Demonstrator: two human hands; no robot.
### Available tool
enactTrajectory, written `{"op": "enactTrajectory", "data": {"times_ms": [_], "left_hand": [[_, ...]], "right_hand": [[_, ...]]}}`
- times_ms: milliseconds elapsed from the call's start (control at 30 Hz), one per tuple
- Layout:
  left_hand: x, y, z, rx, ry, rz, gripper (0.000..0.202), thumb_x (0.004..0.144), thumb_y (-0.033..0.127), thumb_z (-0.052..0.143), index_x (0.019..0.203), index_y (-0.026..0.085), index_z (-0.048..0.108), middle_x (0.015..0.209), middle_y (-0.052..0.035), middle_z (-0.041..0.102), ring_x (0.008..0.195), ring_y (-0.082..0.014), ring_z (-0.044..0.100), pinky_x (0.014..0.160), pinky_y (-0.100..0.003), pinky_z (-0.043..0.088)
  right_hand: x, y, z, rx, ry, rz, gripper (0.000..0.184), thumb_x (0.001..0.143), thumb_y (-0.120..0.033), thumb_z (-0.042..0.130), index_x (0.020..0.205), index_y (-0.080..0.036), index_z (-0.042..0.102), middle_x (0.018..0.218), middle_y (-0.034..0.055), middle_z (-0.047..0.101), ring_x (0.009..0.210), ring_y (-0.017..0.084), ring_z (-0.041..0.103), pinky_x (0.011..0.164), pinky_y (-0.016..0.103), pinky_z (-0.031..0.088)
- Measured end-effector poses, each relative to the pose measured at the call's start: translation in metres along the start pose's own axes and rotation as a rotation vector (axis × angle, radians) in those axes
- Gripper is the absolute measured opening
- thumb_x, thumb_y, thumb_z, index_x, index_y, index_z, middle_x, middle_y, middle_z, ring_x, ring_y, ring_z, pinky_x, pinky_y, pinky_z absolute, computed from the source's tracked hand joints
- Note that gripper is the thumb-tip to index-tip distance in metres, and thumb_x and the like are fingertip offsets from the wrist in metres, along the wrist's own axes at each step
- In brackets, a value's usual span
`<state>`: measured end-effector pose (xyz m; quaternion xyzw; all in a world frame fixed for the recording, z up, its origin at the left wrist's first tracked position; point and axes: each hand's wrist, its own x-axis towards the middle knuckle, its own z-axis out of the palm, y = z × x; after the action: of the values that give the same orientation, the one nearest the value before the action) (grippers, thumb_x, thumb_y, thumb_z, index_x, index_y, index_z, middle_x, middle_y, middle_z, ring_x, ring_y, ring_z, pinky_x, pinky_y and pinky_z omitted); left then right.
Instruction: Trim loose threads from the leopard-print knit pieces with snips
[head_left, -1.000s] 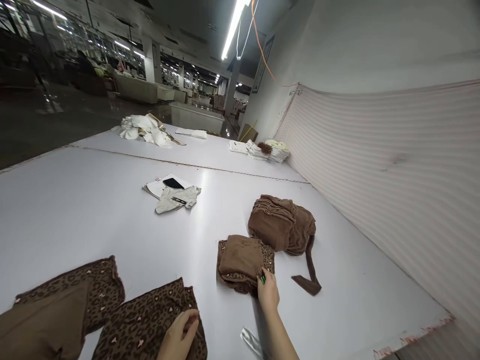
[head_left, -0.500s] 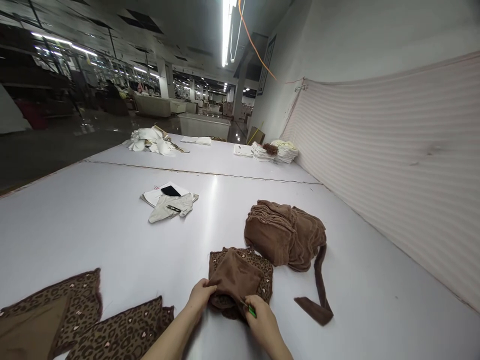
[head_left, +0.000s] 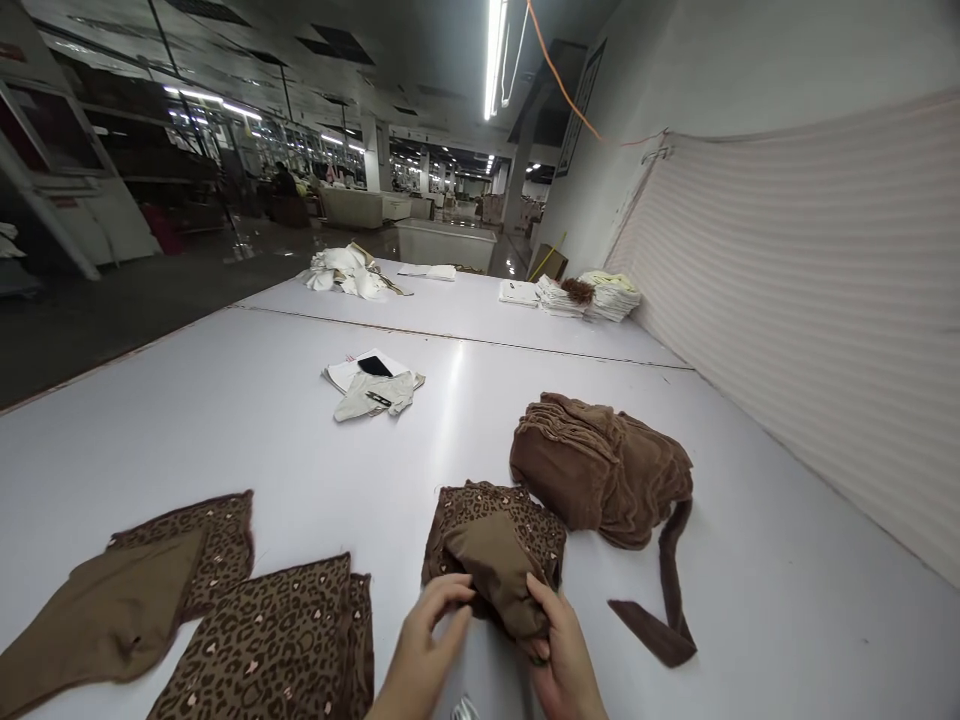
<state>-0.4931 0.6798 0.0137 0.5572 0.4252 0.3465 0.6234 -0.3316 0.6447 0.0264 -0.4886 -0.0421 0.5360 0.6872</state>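
A plain brown fabric piece (head_left: 499, 560) lies bunched over leopard-print cloth pieces (head_left: 469, 508) on the table in front of me. My right hand (head_left: 559, 640) grips the brown piece at its right edge, thumb on top. A bit of green shows under those fingers, probably the green-handled tool, mostly hidden. At the near left edge of the same piece is my left hand (head_left: 431, 640), thumb and forefinger apart, fingertips close to or touching the cloth. A shiny metal object (head_left: 465, 709) is partly visible at the bottom edge.
Stacked brown plush pieces (head_left: 600, 465) with a trailing strip (head_left: 671, 590) lie right. Leopard-print pieces (head_left: 277, 640) and a brown panel (head_left: 112, 610) lie left. Farther off are papers with a phone (head_left: 375, 367), black snips (head_left: 379, 398), and white cloth heaps (head_left: 349, 270).
The brown piece has been turned, its smoother side now up. My left hand has loosened its pinch; my right hand has shifted onto the cloth's edge. The view has swung left.
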Motion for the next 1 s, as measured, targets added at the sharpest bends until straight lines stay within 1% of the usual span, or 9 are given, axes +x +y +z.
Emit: {"op": "enactTrajectory", "data": {"times_ms": [67, 133, 200, 333, 400, 467, 633, 833, 1000], "left_hand": [[-0.009, -0.027, -0.021, -0.263, 0.07, -0.345, 0.049, 0.067, 0.056, 0.067, 0.103, 0.022, 0.064, 0.131, -0.0107, 0.053, 0.128, -0.0298, 0.041, 0.104, -0.043, 0.037], [-0.016, -0.049, -0.035, -0.511, 0.022, -0.643, 0.069, 0.059, 0.063, 0.071, 0.11, 0.019, 0.059, 0.138, -0.0129, 0.046, 0.131, -0.0302, 0.037, 0.102, -0.044, 0.038], [-0.023, -0.06, -0.04, -0.684, -0.06, -0.761, 0.076, 0.056, 0.068, 0.069, 0.11, 0.016, 0.059, 0.139, -0.0155, 0.045, 0.134, -0.0294, 0.033, 0.102, -0.044, 0.036], [-0.03, -0.048, -0.053, -0.951, -0.22, -0.575, 0.059, 0.065, 0.065, 0.065, 0.103, 0.02, 0.063, 0.11, -0.01, 0.065, 0.122, -0.0284, 0.048, 0.1, -0.047, 0.038], [-0.032, -0.031, -0.074, -0.998, -0.18, -0.387, 0.03, 0.073, 0.047, 0.068, 0.09, 0.022, 0.066, 0.085, -0.0029, 0.069, 0.102, -0.0233, 0.06, 0.1, -0.047, 0.039], [-0.036, -0.015, -0.103, -0.887, -0.046, -0.262, 0.014, 0.077, 0.032, 0.069, 0.086, 0.022, 0.067, 0.084, -0.0011, 0.07, 0.095, -0.0197, 0.063, 0.102, -0.046, 0.038], [-0.054, 0.002, -0.167, -0.538, 0.184, -0.247, 0.047, 0.078, 0.039, 0.066, 0.121, 0.023, 0.055, 0.128, -0.0076, 0.059, 0.123, -0.0223, 0.049, 0.107, -0.039, 0.036], [-0.075, 0.004, -0.193, -0.478, 0.246, -0.333, 0.088, 0.072, 0.038, 0.073, 0.143, 0.033, 0.022, 0.147, -0.0068, 0.037, 0.127, -0.0247, 0.046, 0.102, -0.036, 0.041], [-0.087, 0.023, -0.22, -0.379, 0.263, -0.245, 0.092, 0.07, 0.04, 0.073, 0.144, 0.032, 0.02, 0.15, -0.0054, 0.032, 0.132, -0.0256, 0.039, 0.105, -0.033, 0.039]], "right_hand": [[-0.008, 0.006, -0.002, 0.093, -0.016, 0.101, 0.036, 0.056, -0.035, 0.082, 0.063, -0.018, 0.05, 0.045, -0.0115, 0.043, 0.031, 0.0, 0.023, 0.031, 0.014, 0.018], [-0.019, 0.011, 0.007, 0.168, -0.059, 0.188, 0.04, 0.054, -0.033, 0.083, 0.059, -0.019, 0.046, 0.043, -0.0122, 0.041, 0.031, -0.001, 0.019, 0.031, 0.014, 0.018], [-0.032, 0.015, 0.022, 0.204, -0.127, 0.251, 0.041, 0.053, -0.033, 0.083, 0.057, -0.019, 0.045, 0.042, -0.0121, 0.041, 0.031, -0.002, 0.017, 0.032, 0.014, 0.018], [-0.051, 0.022, 0.056, 0.194, -0.292, 0.308, 0.034, 0.059, -0.033, 0.08, 0.06, -0.018, 0.049, 0.04, -0.0128, 0.037, 0.031, -0.001, 0.016, 0.033, 0.015, 0.017], [-0.054, 0.027, 0.067, 0.162, -0.341, 0.286, 0.029, 0.064, -0.032, 0.078, 0.066, -0.018, 0.052, 0.041, -0.0128, 0.038, 0.032, -0.001, 0.015, 0.034, 0.015, 0.016], [-0.053, 0.036, 0.072, 0.119, -0.357, 0.256, 0.026, 0.067, -0.032, 0.076, 0.07, -0.019, 0.053, 0.044, -0.0125, 0.039, 0.032, -0.001, 0.016, 0.035, 0.016, 0.016], [-0.038, 0.072, 0.073, -0.066, -0.341, 0.25, 0.026, 0.069, -0.033, 0.074, 0.083, -0.019, 0.056, 0.057, -0.0102, 0.045, 0.037, 0.0, 0.02, 0.037, 0.018, 0.016], [-0.036, 0.101, 0.067, -0.24, -0.377, 0.307, 0.027, 0.068, -0.025, 0.069, 0.093, -0.018, 0.059, 0.064, -0.0089, 0.043, 0.041, 0.0, 0.02, 0.039, 0.018, 0.014], [-0.049, 0.101, 0.083, -0.25, -0.458, 0.256, 0.041, 0.063, -0.021, 0.073, 0.102, -0.021, 0.059, 0.058, -0.0107, 0.04, 0.041, 0.0, 0.019, 0.04, 0.018, 0.012]]}}
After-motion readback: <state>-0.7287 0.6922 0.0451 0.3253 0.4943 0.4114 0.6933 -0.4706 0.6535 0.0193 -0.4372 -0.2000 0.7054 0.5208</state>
